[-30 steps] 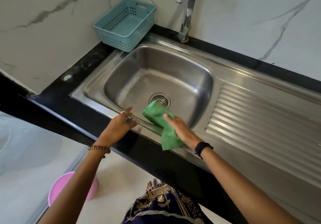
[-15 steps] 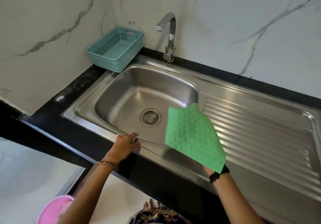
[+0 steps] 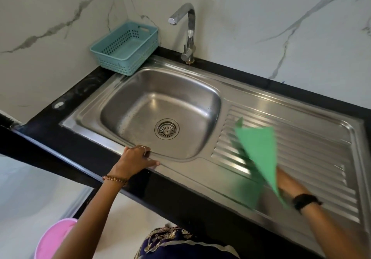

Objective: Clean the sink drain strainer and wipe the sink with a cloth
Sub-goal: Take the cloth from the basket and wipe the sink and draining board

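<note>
A steel sink with a ribbed drainboard is set in a black counter. The round drain strainer sits in the basin floor. My left hand rests flat on the sink's front rim, fingers spread, holding nothing. My right hand is over the drainboard and holds a green cloth, which stands up unfolded and motion-blurred and hides most of the hand.
A teal perforated basket stands at the back left corner. A chrome tap rises behind the basin. Marble walls close off the back and left. A pink tub sits on the floor below the counter edge.
My right hand lifted the cloth off the basin's front rim, shook it open and carried it right over the drainboard. My left hand stayed on the front rim.
</note>
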Motion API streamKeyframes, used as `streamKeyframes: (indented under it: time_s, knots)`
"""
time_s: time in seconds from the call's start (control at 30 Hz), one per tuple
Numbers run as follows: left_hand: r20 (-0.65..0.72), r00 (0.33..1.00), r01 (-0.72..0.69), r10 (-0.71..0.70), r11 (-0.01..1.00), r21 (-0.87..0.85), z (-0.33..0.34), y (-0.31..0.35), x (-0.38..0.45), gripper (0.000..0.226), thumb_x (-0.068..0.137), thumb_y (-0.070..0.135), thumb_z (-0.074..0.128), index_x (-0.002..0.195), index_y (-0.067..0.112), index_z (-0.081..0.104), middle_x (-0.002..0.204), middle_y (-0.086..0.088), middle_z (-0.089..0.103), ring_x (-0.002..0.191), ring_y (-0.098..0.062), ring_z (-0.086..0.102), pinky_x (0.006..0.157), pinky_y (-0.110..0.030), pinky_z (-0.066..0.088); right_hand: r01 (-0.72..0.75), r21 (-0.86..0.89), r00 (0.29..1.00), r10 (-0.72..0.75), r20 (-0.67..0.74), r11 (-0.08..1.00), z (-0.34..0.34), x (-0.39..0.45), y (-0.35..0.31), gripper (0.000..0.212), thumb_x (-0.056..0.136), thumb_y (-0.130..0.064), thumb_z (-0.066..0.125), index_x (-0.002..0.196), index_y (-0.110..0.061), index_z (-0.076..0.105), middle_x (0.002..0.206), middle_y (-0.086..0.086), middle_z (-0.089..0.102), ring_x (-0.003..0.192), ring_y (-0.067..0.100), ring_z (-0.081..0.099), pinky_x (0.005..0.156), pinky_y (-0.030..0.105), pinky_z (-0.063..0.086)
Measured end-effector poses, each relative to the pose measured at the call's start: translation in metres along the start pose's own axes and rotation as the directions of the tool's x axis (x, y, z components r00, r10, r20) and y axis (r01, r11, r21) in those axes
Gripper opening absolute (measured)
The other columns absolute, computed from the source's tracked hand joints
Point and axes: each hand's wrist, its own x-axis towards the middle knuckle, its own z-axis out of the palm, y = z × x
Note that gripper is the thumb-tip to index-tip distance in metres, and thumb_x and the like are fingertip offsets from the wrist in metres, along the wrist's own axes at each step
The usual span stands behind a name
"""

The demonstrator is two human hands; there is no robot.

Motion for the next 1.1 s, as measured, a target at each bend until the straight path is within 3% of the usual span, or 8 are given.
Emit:
streamKeyframes:
  time_s: [0.03, 0.07, 0.13, 0.27, 0.53, 0.77, 0.87, 1.1]
  knots:
    - [-0.004, 1.0, 0.0, 0.0, 1.0, 0.007, 0.0, -0.001, -0.001, 0.043, 0.081, 0.047, 0.062, 0.102, 0.01, 0.059, 0.101, -0.006, 0.059, 0.094, -0.022, 0.056, 0.095, -0.037, 0.043, 0.038, -0.309, 0.999, -0.026, 0.041, 0.95, 0.018, 0.009, 0.017, 0.061, 0.1, -0.018, 0.036, 0.149, -0.015, 0.001, 0.155, 0.009, 0.023, 0.143, 0.023, 0.022, 0.12, 0.046, 0.004]
    - [-0.009, 1.0, -0.004, 0.004, 1.0, 0.013, 0.001, -0.001, -0.002, 0.046, 0.081, 0.048, 0.062, 0.107, 0.01, 0.058, 0.105, -0.005, 0.059, 0.096, -0.021, 0.056, 0.096, -0.036, 0.043, 0.135, -0.607, 0.991, -0.096, 0.097, 0.783, 0.034, 0.017, 0.034, 0.066, 0.1, -0.031, 0.032, 0.144, -0.032, -0.017, 0.158, 0.008, -0.014, 0.145, 0.029, -0.01, 0.115, 0.05, -0.015]
    - [-0.014, 1.0, -0.01, 0.011, 1.0, 0.02, 0.003, -0.002, -0.004, 0.054, 0.079, 0.05, 0.063, 0.115, 0.01, 0.055, 0.11, -0.005, 0.059, 0.1, -0.02, 0.056, 0.099, -0.036, 0.041, 0.252, -0.823, 0.963, -0.217, 0.16, 0.509, 0.062, 0.019, 0.046, 0.073, 0.084, -0.074, 0.015, 0.136, -0.047, -0.027, 0.146, 0.003, -0.041, 0.135, 0.029, -0.035, 0.101, 0.052, -0.033]
    - [-0.034, 0.999, -0.014, 0.016, 0.998, 0.055, 0.003, -0.001, -0.003, 0.054, 0.078, 0.052, 0.063, 0.113, 0.012, 0.056, 0.111, -0.004, 0.059, 0.095, -0.015, 0.049, 0.102, -0.035, 0.036, 0.288, -0.875, 0.934, -0.317, 0.166, 0.39, 0.078, 0.031, 0.041, 0.08, 0.071, -0.087, 0.0, 0.138, -0.049, -0.023, 0.15, 0.002, -0.033, 0.137, 0.031, -0.03, 0.1, 0.056, -0.031]
    - [-0.009, 1.0, -0.028, 0.029, 0.993, 0.113, -0.002, 0.007, -0.006, 0.049, 0.078, 0.053, 0.061, 0.099, 0.009, 0.057, 0.103, -0.005, 0.061, 0.097, -0.02, 0.056, 0.093, -0.031, 0.04, 0.48, -0.825, 0.849, -0.394, 0.351, 0.299, 0.133, 0.069, -0.023, 0.049, 0.096, -0.049, 0.012, 0.144, -0.039, 0.02, 0.158, -0.009, 0.013, 0.147, 0.022, 0.007, 0.108, 0.065, -0.012]
    - [0.017, 0.999, -0.045, 0.044, 0.995, 0.089, -0.006, 0.008, -0.009, 0.054, 0.081, 0.047, 0.062, 0.115, 0.006, 0.055, 0.115, -0.009, 0.059, 0.106, -0.023, 0.054, 0.1, -0.035, 0.039, 0.6, -0.704, 0.791, -0.414, 0.451, 0.379, 0.099, 0.038, 0.021, 0.047, 0.098, -0.045, 0.019, 0.141, -0.05, 0.0, 0.152, -0.024, -0.008, 0.142, 0.009, -0.015, 0.111, 0.043, -0.027]
    - [-0.001, 0.998, -0.064, 0.065, 0.992, 0.105, -0.003, 0.006, -0.012, 0.052, 0.083, 0.047, 0.059, 0.116, 0.007, 0.055, 0.118, -0.008, 0.058, 0.108, -0.022, 0.053, 0.102, -0.035, 0.038, 0.583, -0.703, 0.809, -0.362, 0.462, 0.407, 0.081, 0.022, 0.032, 0.044, 0.093, -0.056, 0.006, 0.136, -0.056, -0.003, 0.149, -0.029, -0.015, 0.14, 0.003, -0.023, 0.104, 0.032, -0.038]
    - [-0.129, 0.991, -0.032, 0.032, 0.999, 0.0, 0.013, -0.003, -0.019, 0.073, 0.083, 0.048, 0.058, 0.141, 0.011, 0.033, 0.146, -0.009, 0.038, 0.13, -0.023, 0.039, 0.113, -0.039, 0.026, 0.597, -0.683, 0.802, -0.336, 0.494, 0.42, 0.103, 0.035, 0.008, 0.056, 0.082, -0.069, 0.003, 0.136, -0.054, 0.002, 0.151, -0.025, -0.01, 0.141, 0.004, -0.02, 0.11, 0.045, -0.028]
